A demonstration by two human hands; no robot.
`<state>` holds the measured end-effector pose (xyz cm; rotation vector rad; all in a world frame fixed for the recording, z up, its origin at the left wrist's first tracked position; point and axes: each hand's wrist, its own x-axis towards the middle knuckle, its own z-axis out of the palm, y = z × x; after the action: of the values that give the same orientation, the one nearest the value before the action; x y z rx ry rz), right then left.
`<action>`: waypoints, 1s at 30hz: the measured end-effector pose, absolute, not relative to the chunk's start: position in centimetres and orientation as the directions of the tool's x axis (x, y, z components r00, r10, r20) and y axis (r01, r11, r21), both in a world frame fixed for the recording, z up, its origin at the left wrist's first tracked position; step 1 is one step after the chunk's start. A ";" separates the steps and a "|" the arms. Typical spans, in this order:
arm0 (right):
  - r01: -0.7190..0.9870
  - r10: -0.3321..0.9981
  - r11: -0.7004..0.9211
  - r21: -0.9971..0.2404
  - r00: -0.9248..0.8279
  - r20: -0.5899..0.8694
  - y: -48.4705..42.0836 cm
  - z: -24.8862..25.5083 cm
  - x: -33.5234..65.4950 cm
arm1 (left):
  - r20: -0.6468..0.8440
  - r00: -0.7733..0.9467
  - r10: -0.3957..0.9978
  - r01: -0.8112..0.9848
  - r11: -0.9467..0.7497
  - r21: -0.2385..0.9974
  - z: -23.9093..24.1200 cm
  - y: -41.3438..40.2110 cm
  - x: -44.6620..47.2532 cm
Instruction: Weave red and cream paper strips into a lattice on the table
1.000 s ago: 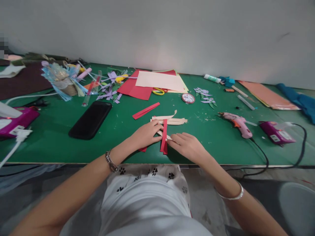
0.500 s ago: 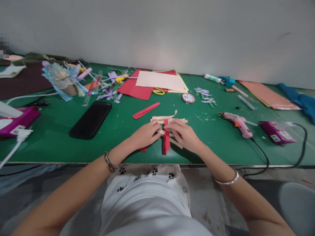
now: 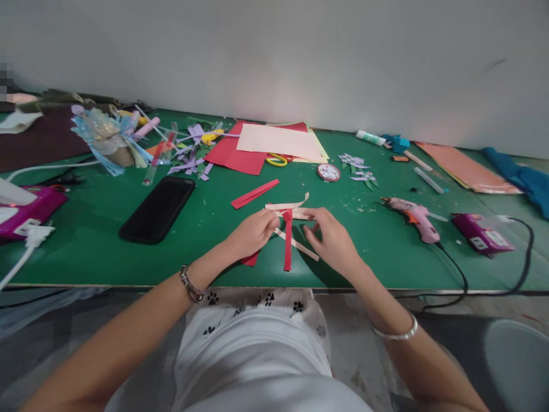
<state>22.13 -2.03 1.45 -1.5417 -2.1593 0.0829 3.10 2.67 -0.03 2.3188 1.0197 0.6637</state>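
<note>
A small bundle of interlaced paper strips lies on the green table in front of me. One red paper strip [image 3: 288, 246] runs down from a fold at its top, and a cream paper strip [image 3: 305, 249] slants out beneath it. My left hand [image 3: 256, 232] is closed on the left side of the bundle, its fingertips pinching the strips; the exact grip is partly hidden. On the right, my right hand [image 3: 332, 237] has thumb and forefinger apart, the forefinger at the cream ends. Another cream strip [image 3: 285, 205] curls up just behind.
A loose red strip [image 3: 255, 193] lies behind the bundle. A black phone [image 3: 158, 209] is left, a pink glue gun [image 3: 414, 216] and a purple power box [image 3: 482, 232] right. Paper sheets [image 3: 278, 140], yellow-handled scissors [image 3: 277, 160] and a round tin [image 3: 328, 171] sit behind.
My right hand has shifted right, away from the red strip, and its fingers have spread. One of the two red lengths hanging down no longer shows there. My left hand stays at the bundle.
</note>
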 end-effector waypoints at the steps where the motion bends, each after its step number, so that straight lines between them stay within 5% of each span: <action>1: 0.905 0.913 0.314 -0.286 -0.206 0.352 -2.9 1.3 22.0 | 0.223 0.593 0.774 0.514 -0.577 0.635 0.0 2.6 3.1; 6: 0.963 0.926 0.206 -0.173 -0.134 0.353 -6.5 -0.1 20.3 | 0.217 0.578 0.787 0.505 -0.554 0.662 0.2 2.6 3.3; 14: 0.828 0.962 0.269 -0.491 -0.249 0.107 -6.4 1.3 19.1 | 0.228 0.561 0.796 0.491 -0.542 0.682 0.0 2.5 3.3; 20: 0.856 0.950 0.305 -0.416 -0.242 0.199 -6.8 0.9 18.8 | 0.229 0.564 0.793 0.503 -0.551 0.666 -0.1 2.6 3.3; 30: 0.977 0.940 0.195 -0.090 -0.160 0.303 -5.1 -0.1 16.9 | 0.257 0.647 0.718 0.457 -0.635 0.623 -0.7 2.9 3.0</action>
<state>16.92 -5.06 -0.12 -1.8164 -2.1839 -0.1811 2.98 2.86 -0.66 2.3523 0.9153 0.6757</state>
